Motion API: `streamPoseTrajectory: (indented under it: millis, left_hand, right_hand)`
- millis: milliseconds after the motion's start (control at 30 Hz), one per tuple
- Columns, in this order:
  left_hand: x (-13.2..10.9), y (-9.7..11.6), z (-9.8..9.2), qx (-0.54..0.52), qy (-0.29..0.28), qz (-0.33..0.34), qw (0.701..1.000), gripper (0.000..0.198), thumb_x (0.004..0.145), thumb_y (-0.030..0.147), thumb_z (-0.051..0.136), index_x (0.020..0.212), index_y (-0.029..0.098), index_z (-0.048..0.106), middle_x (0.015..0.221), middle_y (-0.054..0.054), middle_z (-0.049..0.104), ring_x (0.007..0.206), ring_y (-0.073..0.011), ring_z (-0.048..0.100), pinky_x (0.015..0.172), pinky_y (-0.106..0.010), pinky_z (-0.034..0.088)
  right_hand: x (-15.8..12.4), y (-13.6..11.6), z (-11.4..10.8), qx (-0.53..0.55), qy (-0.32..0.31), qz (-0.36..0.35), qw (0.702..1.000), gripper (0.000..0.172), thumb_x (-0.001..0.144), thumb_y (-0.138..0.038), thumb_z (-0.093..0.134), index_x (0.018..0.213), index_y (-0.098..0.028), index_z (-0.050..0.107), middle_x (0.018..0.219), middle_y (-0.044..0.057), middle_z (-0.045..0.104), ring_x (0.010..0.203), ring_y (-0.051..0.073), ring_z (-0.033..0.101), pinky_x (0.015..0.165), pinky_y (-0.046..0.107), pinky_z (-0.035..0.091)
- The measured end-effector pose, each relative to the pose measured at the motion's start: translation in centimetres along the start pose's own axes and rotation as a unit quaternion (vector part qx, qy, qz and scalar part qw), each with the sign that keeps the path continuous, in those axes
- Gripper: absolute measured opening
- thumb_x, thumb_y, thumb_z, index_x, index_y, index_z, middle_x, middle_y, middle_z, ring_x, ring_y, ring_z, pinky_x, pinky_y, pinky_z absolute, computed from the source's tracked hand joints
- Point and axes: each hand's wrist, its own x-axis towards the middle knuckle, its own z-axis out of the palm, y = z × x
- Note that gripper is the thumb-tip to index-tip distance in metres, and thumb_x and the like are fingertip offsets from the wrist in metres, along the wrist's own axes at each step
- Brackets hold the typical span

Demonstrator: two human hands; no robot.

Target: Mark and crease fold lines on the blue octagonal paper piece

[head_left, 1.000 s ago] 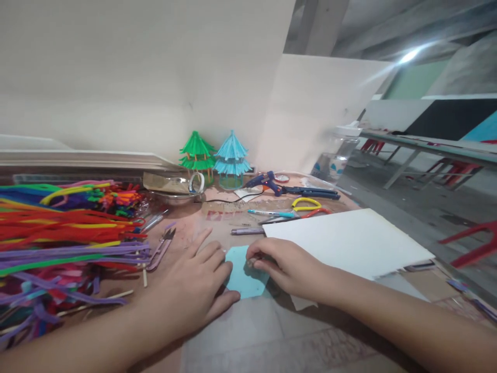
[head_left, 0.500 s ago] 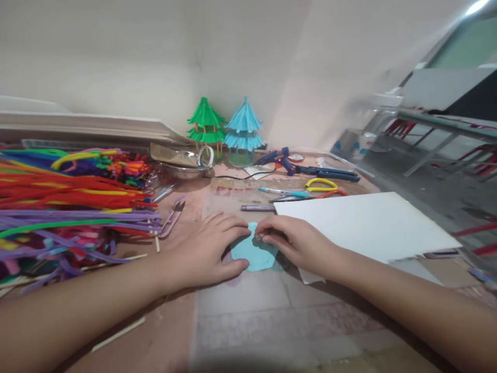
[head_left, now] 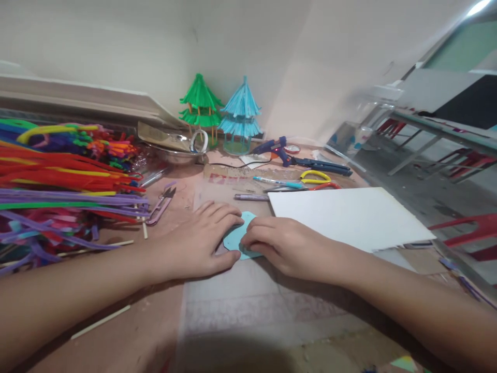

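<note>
A small light-blue piece with angled edges (head_left: pixel 234 239) lies flat on the table mat between my hands. My left hand (head_left: pixel 198 241) rests palm down at its left edge, fingers stretched out and thumb apart, touching the rim. Over the right part of the piece, my right hand (head_left: pixel 288 244) has its fingertips pinched together and pointing down at the surface. Whatever is between those fingertips is hidden by the fingers. Tiny dark marks show near the piece's edge.
Bundles of coloured pipe cleaners (head_left: pixel 58 176) lie left, beside small thread snips (head_left: pixel 162 206). White board (head_left: pixel 345 215) lies right. Behind are a pen (head_left: pixel 277 182), yellow-handled scissors (head_left: pixel 315 177), a glue gun (head_left: pixel 274 147), a metal bowl (head_left: pixel 182 156), and green (head_left: pixel 200 101) and blue (head_left: pixel 241 111) tiered-roof models.
My right hand has moved left and down across the blue piece, its fingertips now nearer the middle. My left hand holds its place on the edge. The view has tilted slightly.
</note>
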Motion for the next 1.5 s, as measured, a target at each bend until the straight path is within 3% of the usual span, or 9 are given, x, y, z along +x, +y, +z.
streamPoseTrajectory:
  millis: [133, 267, 433, 667, 1000, 1200, 1333, 1500]
  left_hand:
    - [0.0, 0.0, 0.0, 0.018, 0.001, 0.000, 1.000, 0.045, 0.093, 0.039, 0.058, 0.131, 0.015, 0.059, 0.141, -0.018, 0.062, 0.133, -0.0357, 0.055, 0.114, -0.057, 0.044]
    - [0.0, -0.1, 0.1, 0.023, -0.002, 0.002, 1.000, 0.045, 0.093, 0.039, 0.058, 0.130, 0.014, 0.059, 0.142, -0.018, 0.061, 0.133, -0.0360, 0.055, 0.114, -0.057, 0.043]
    - [0.1, -0.3, 0.2, 0.012, 0.011, 0.011, 1.000, 0.040, 0.093, 0.039, 0.057, 0.127, 0.018, 0.059, 0.141, -0.016, 0.062, 0.133, -0.0352, 0.055, 0.114, -0.057, 0.044]
    - [-0.2, -0.6, 0.0, 0.026, 0.008, 0.017, 0.999, 0.036, 0.102, 0.036, 0.046, 0.130, 0.017, 0.060, 0.142, -0.017, 0.062, 0.133, -0.0359, 0.055, 0.113, -0.061, 0.044]
    - [-0.3, -0.2, -0.5, 0.067, 0.018, 0.018, 0.997, 0.032, 0.096, 0.026, 0.054, 0.126, 0.019, 0.063, 0.136, -0.015, 0.067, 0.128, -0.0348, 0.061, 0.108, -0.056, 0.052]
    - [-0.5, -0.1, -0.7, 0.072, 0.011, 0.003, 0.997, 0.029, 0.094, 0.025, 0.055, 0.121, 0.020, 0.065, 0.136, -0.015, 0.067, 0.130, -0.0347, 0.060, 0.109, -0.057, 0.052]
    - [-0.4, -0.2, -0.8, 0.085, 0.009, 0.004, 0.996, 0.031, 0.095, 0.028, 0.055, 0.124, 0.021, 0.063, 0.137, -0.014, 0.067, 0.130, -0.0342, 0.060, 0.109, -0.056, 0.052]
    - [-0.1, -0.2, -0.7, 0.076, 0.007, 0.017, 0.997, 0.030, 0.098, 0.029, 0.050, 0.124, 0.021, 0.063, 0.137, -0.014, 0.066, 0.130, -0.0333, 0.059, 0.109, -0.055, 0.051]
  right_hand:
    - [0.0, -0.2, 0.2, 0.011, 0.029, -0.009, 0.999, 0.020, 0.098, -0.004, 0.054, 0.102, -0.017, 0.069, 0.095, 0.008, 0.074, 0.089, 0.020, 0.069, 0.078, 0.030, 0.055]
    - [0.1, -0.3, 0.1, 0.011, -0.001, -0.010, 1.000, 0.022, 0.098, -0.002, 0.053, 0.100, -0.016, 0.070, 0.095, 0.008, 0.073, 0.087, 0.020, 0.068, 0.077, 0.030, 0.054]
    - [0.2, -0.1, 0.3, 0.008, 0.023, -0.016, 1.000, 0.020, 0.097, -0.002, 0.054, 0.102, -0.015, 0.070, 0.097, 0.009, 0.073, 0.090, 0.020, 0.067, 0.078, 0.030, 0.053]
    - [0.1, 0.1, 0.4, 0.039, 0.028, -0.002, 0.999, 0.019, 0.099, -0.005, 0.055, 0.101, -0.016, 0.070, 0.095, 0.008, 0.073, 0.089, 0.019, 0.067, 0.079, 0.029, 0.053]
    - [0.5, -0.3, -0.2, 0.018, -0.016, 0.012, 1.000, 0.019, 0.093, -0.001, 0.059, 0.098, -0.017, 0.070, 0.093, 0.006, 0.072, 0.083, 0.018, 0.066, 0.074, 0.026, 0.049]
    - [0.7, -0.1, 0.5, 0.011, 0.023, -0.013, 1.000, 0.020, 0.095, -0.002, 0.058, 0.103, -0.014, 0.071, 0.099, 0.011, 0.073, 0.091, 0.020, 0.067, 0.078, 0.028, 0.051]
    - [0.7, -0.2, 0.2, 0.015, -0.006, 0.010, 1.000, 0.018, 0.092, -0.001, 0.061, 0.097, -0.015, 0.072, 0.092, 0.008, 0.072, 0.084, 0.019, 0.066, 0.074, 0.027, 0.049]
    - [0.8, -0.3, -0.1, 0.031, 0.000, 0.014, 0.999, 0.018, 0.093, -0.002, 0.062, 0.100, -0.013, 0.074, 0.098, 0.011, 0.074, 0.091, 0.021, 0.068, 0.080, 0.029, 0.051]
